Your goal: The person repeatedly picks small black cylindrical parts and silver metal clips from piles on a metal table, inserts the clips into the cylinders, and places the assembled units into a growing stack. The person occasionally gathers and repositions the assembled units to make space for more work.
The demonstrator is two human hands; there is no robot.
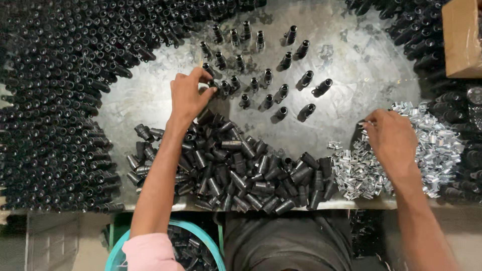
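Note:
My left hand point(188, 94) reaches over the metal table point(351, 75) and pinches a small black tube point(213, 83) at the edge of a group of upright black tubes point(266, 75). A loose heap of black tubes lying on their sides point(241, 173) fills the near middle, under my left forearm. My right hand point(392, 140) rests on a pile of small shiny metal clips point(437, 145) at the right, fingertips pinching one clip at the pile's left edge.
Dense rows of standing black tubes point(55, 100) cover the left side and the far right point(416, 30). A brown cardboard box point(462, 37) sits at the top right. A teal basin with black tubes point(191, 246) is below the table edge.

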